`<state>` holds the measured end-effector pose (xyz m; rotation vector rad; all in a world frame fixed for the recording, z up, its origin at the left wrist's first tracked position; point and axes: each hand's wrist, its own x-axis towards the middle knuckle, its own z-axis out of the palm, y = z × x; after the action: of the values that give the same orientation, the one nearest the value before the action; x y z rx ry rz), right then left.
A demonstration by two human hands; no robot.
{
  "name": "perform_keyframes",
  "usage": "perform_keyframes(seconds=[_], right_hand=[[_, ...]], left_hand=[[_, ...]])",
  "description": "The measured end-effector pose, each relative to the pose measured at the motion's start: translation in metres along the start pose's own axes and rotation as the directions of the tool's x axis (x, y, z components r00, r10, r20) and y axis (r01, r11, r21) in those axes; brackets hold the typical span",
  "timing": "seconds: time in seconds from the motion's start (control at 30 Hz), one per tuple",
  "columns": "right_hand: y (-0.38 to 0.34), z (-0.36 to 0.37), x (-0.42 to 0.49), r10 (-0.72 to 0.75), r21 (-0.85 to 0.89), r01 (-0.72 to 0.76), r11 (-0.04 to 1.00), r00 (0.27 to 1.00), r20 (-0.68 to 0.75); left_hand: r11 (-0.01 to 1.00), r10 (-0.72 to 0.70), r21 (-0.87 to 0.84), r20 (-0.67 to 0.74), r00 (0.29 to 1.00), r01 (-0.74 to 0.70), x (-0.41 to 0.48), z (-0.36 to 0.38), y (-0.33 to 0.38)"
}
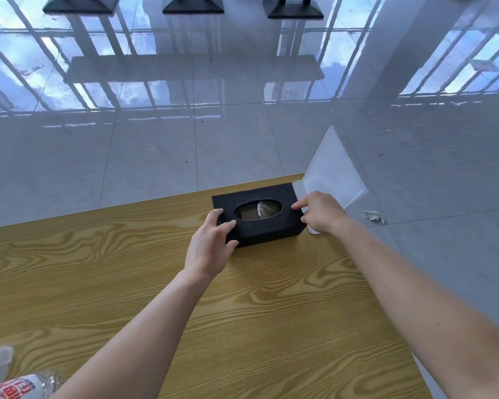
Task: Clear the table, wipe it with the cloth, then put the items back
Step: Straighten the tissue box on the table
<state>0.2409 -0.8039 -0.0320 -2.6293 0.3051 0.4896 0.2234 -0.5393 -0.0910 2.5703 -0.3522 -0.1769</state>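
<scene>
Black textured tissue box [265,230], oval slot on top, at bench [98,269] far edge.
Left grip [212,243] clasps its left end; right grip [321,211] pinches its right end.

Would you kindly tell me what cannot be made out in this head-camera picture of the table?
All in the head view:
- bottle: cut off by the bottom-left edge; label blurred.
- clear stand: base partly hidden behind the right hand.
- tissue box: ends covered by the left hand and right hand; how full it is stays hidden inside.
- crumpled scrap: too small to identify.
- cloth: not in view.
</scene>
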Motion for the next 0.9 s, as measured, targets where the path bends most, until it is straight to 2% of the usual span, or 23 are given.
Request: perform_keyframes(seconds=[0.17,0.6,0.9], right_hand=[[-0.0014,0.0003,-0.0005,0.012,-0.012,-0.012,1.000,1.000,-0.007],[0.0036,0.0044,-0.0050,0.067,0.086,-0.068,0.994,0.998,0.013],[0.0022,0.0043,-0.0080,0.056,0.064,-0.057,0.996,0.998,0.010]], left_hand=[[1.000,0.005,-0.001,0.015,1.000,-0.005,0.0011,-0.0010,-0.0008],[1.000,0.015,0.004,0.017,1.000,-0.015,-0.0011,-0.0029,0.0008],[1.000,0.006,0.016,0.027,1.000,-0.006,-0.0020,-0.0031,0.0014]])
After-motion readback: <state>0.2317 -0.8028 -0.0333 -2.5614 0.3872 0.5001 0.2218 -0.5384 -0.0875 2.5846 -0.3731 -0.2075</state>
